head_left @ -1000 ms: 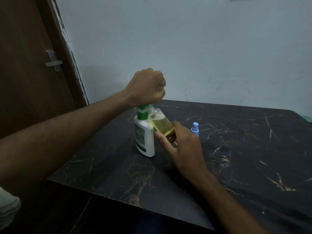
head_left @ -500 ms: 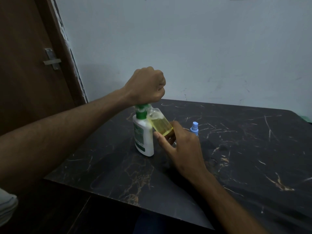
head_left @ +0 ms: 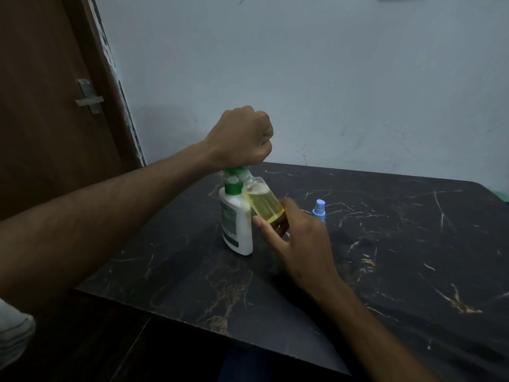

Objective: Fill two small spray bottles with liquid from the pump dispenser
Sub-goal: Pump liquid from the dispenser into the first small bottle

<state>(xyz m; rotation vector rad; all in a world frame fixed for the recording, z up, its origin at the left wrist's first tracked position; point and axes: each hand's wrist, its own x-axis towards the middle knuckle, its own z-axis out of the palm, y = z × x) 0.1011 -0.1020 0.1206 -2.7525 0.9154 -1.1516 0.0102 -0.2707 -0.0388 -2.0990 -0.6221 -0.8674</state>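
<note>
left hand: fist pressed on the pump bottle top
right hand: fingers pinching tilted spray bottle, half yellow
tabletop: blue cap behind

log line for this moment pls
left hand fist on green pump head | right hand holds tilted clear bottle at spout, part full of yellow liquid | blue spray cap on table
</note>
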